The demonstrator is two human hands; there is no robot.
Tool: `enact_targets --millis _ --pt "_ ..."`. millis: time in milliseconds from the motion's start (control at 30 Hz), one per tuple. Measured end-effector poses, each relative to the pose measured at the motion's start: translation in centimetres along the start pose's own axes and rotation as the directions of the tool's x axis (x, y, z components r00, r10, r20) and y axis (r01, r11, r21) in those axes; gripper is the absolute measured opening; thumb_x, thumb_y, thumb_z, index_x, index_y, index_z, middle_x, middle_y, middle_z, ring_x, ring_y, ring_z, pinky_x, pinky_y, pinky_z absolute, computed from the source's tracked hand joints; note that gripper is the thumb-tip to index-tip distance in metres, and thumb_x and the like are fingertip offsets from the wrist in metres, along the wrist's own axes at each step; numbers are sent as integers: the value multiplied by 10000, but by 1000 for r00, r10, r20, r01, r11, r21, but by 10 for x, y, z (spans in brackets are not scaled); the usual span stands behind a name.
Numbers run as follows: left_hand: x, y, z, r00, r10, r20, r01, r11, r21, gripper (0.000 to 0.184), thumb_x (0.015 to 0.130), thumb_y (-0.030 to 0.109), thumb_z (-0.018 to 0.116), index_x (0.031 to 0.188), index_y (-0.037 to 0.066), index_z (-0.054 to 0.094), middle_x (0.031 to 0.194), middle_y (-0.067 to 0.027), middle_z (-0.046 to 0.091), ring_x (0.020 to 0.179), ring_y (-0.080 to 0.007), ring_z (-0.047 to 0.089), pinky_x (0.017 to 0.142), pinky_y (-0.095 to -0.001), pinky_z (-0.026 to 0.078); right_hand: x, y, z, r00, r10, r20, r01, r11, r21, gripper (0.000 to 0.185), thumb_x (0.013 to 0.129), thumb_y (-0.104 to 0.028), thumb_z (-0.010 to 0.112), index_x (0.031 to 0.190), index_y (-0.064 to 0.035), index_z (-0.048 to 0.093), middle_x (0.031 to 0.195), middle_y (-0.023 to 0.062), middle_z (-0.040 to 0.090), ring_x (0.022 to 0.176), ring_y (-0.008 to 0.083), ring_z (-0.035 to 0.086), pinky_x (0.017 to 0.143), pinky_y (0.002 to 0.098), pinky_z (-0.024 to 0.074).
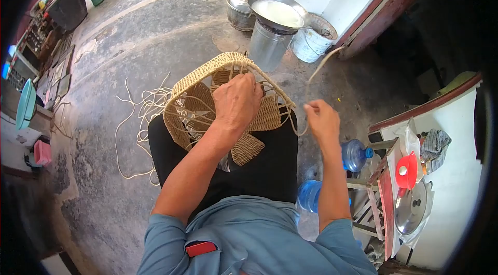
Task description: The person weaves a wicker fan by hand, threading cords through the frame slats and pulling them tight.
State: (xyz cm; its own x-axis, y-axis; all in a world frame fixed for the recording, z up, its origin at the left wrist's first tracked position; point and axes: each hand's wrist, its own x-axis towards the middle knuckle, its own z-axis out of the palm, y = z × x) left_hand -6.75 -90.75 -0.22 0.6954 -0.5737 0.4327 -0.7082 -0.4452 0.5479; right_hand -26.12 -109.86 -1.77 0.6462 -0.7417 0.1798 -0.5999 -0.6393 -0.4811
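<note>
A partly woven straw-coloured basket [199, 79] rests on my lap, its wire frame showing between the woven panels. My left hand [238, 97] is closed at the basket's far side, just inside the rim, its fingertips hidden. To the right of the basket, my right hand [322, 119] is raised with thumb and fingers pinched on a pale cord [315, 70]. This cord loops down towards the basket's right edge, and its other end swings up to the right. A loose heap of similar cord [148, 101] lies on the floor to the left.
Ahead, a wok [277, 11] of whitish contents sits on a metal cylinder [270, 46], beside a lidded pot [239, 11] and a white bucket [313, 39]. Blue water bottles [355, 154] and a wooden stand [386, 197] with a red pan [407, 171] are at the right.
</note>
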Motion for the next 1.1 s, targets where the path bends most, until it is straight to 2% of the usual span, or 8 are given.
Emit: enact_targets --millis 200,300,433,633,733,833,867,1100 --pt "-2 1 -2 999 -25 -23 25 1000 -9 216 977 254 725 900 53 732 903 -175 767 910 -398 763 796 -516 575 -31 -112 28 967 -190 -172 251 833 493 390 981 -10 671 1367 -12 725 1247 187 791 1051 307 807 886 388 629" --pt "-3 -4 1 999 -4 -33 3 1000 -14 222 985 268 724 914 58 729 907 -168 761 912 -396 760 795 -513 573 -23 -112 65 962 -227 -154 272 710 649 466 960 49 624 1421 25 689 1241 207 786 1086 296 806 923 382 633" --pt "-4 -3 -1 999 -20 -25 20 999 -36 231 993 279 726 922 59 728 919 -164 760 919 -389 760 796 -507 571 -24 -113 86 988 -131 -86 150 629 763 488 956 49 613 1439 57 681 1247 222 785 1142 292 789 983 382 624" --pt "-6 -4 -3 997 36 -69 -39 998 -47 202 1029 244 687 941 65 718 899 -130 747 882 -364 766 769 -484 591 -16 -115 84 998 -66 -12 48 578 815 423 962 -1 651 1373 58 734 1230 198 800 1101 239 779 981 354 609" --pt "-13 -13 -10 993 5 -118 -21 991 -129 177 1022 232 714 1003 63 762 915 -138 762 873 -355 761 779 -470 579 -11 -117 88 997 -48 -64 79 670 738 331 998 -74 676 1285 55 779 1096 150 823 975 187 771 895 336 602" --pt "-18 -21 -29 980 -89 -181 49 976 -214 175 1014 219 752 1057 56 796 919 -145 770 834 -336 752 766 -450 564 -9 -129 71 998 32 56 -63 670 740 285 1036 -149 699 1203 56 804 955 94 814 846 138 730 803 321 577" --pt "-21 -22 -37 975 -114 -189 68 970 -232 154 1013 203 756 1048 57 789 917 -137 762 831 -332 749 765 -444 563 -9 -132 70 1000 11 -8 -2 694 720 266 1047 -165 721 1174 54 804 898 60 796 800 108 702 762 309 560" --pt "-32 -27 -52 980 -136 -148 92 959 -269 114 1022 159 752 1058 55 784 918 -132 752 809 -307 740 741 -418 554 3 -129 92 997 61 54 -77 509 857 192 1011 -95 751 1126 56 779 938 69 796 820 101 698 753 285 554"
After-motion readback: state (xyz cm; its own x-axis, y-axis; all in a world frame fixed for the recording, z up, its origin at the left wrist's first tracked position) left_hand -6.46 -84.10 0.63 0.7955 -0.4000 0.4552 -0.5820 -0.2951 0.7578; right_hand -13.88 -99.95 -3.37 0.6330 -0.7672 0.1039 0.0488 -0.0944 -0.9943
